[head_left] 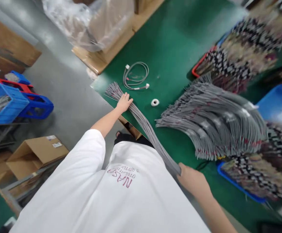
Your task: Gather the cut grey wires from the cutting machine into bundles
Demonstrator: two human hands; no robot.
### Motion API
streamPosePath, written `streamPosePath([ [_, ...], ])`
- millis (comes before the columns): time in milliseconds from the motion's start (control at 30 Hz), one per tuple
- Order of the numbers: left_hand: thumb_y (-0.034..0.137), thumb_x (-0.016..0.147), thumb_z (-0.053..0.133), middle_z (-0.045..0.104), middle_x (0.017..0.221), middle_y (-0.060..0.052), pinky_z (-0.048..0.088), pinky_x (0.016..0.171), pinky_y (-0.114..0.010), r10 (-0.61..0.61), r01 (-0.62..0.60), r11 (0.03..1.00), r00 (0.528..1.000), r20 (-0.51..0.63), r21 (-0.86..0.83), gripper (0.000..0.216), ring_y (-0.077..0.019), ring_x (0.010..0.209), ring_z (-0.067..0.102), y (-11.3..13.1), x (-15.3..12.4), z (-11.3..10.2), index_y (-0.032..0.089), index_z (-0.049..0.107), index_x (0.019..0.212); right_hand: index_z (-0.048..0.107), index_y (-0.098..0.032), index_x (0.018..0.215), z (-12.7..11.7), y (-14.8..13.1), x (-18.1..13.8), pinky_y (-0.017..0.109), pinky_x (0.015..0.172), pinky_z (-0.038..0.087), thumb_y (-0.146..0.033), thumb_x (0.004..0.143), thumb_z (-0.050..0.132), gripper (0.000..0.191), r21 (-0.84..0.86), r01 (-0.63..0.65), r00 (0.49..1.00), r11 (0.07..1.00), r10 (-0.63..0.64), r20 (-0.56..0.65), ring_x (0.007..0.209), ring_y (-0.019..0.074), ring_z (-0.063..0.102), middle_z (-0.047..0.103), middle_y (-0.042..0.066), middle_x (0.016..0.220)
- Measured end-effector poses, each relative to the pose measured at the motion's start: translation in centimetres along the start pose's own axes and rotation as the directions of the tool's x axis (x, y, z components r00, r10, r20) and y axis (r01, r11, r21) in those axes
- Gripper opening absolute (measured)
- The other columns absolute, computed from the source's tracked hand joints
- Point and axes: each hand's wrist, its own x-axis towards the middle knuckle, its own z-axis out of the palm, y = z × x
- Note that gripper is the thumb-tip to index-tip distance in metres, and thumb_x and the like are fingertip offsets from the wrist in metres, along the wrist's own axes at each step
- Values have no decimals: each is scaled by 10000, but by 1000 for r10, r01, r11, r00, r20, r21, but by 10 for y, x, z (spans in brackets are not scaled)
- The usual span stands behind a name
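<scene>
A long bundle of grey cables (pixel 147 127) lies slantwise along the near edge of the green table. My left hand (pixel 124 102) is closed over it near its far end, where the loose wire ends fan out. Around the other end my right hand (pixel 193 181) is wrapped, and its fingers are partly hidden. Beyond the bundle, a coiled grey cable with white connectors (pixel 147 72) rests on the table. A small white tape roll (pixel 155 102) sits between that coil and a large pile of grey cable bundles (pixel 218 119).
Trays full of wires with black and white connectors (pixel 243 61) stand at the right, beside a blue bin (pixel 279 100). A plastic-covered box (pixel 107 26) borders the table's far left. Blue crates (pixel 7 103) and an open cardboard box (pixel 37 155) are off to the left.
</scene>
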Motion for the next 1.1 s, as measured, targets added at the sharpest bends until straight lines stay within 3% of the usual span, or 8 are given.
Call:
streamPosePath([
  [100, 267, 765, 708, 136, 1658, -156, -108, 1193, -614, 185, -202, 967, 976, 117, 154, 764, -360, 1530, -154, 32, -18, 26, 150, 441, 1470, 596, -183, 974, -14, 6, 1, 290, 595, 383, -240, 849, 581, 138, 4, 22, 999, 1000, -22, -24, 780, 276, 726, 719, 111, 839],
  [233, 357, 681, 795, 243, 1639, -135, 84, 1227, -527, 548, -701, 701, 645, 533, 128, 1020, -361, 1531, 129, 72, -39, 71, 227, 285, 1555, 597, -179, 984, -27, 5, -5, 282, 582, 365, -215, 825, 594, 163, 13, 16, 999, 1000, -16, -29, 758, 273, 718, 714, 108, 832],
  [300, 294, 744, 718, 453, 1518, -139, 228, 1184, -433, 551, -766, 628, 565, 615, 140, 934, -304, 1435, 366, 78, -34, 86, 231, 268, 1560, 601, -175, 1002, -29, 3, -10, 289, 593, 372, -213, 822, 591, 184, 19, 4, 999, 1000, -3, -47, 783, 281, 717, 718, 118, 865],
  [500, 222, 818, 554, 690, 982, -144, 419, 803, -354, 478, -698, 652, 681, 554, 296, 398, -253, 940, 627, 65, 0, 88, 126, 630, 1197, 611, -176, 1132, 3, 10, -9, 321, 677, 414, -257, 846, 572, 300, 137, -108, 992, 985, 115, -42, 876, 288, 711, 736, 132, 977],
  [733, 247, 828, 553, 675, 934, -100, 398, 741, -336, 467, -654, 658, 743, 480, 373, 228, -224, 870, 604, 74, -7, 82, 172, 648, 1021, 585, -133, 1288, 50, 45, 59, 399, 942, 407, -287, 796, 637, 518, 277, -189, 977, 942, 208, -38, 1141, 335, 640, 703, 210, 1155],
  [867, 222, 795, 579, 662, 920, -88, 405, 757, -339, 475, -659, 628, 746, 468, 414, 209, -221, 869, 591, 87, -9, 72, 185, 646, 989, 414, -41, 1482, 3, 18, 105, 462, 1080, 356, -398, 655, 780, 973, 445, -55, 985, 894, 122, -122, 1357, 407, 480, 556, 301, 1388],
  [1000, 158, 750, 587, 638, 816, -65, 405, 702, -329, 528, -679, 570, 734, 427, 462, 158, -207, 783, 578, 102, -12, 68, 185, 646, 894, 456, -157, 1478, -77, -43, 160, 372, 1072, 419, -539, 696, 749, 918, 618, 346, 898, 706, -58, -436, 1298, 304, 557, 574, 167, 1429],
  [1100, 166, 767, 583, 628, 773, -49, 406, 685, -326, 572, -681, 545, 728, 378, 488, 93, -199, 741, 572, 102, -11, 73, 189, 637, 839, 712, -146, 1137, -116, -72, 206, 347, 892, 525, -524, 599, 830, 668, 672, 338, 941, 659, -217, -260, 1026, 296, 692, 748, 108, 1085],
])
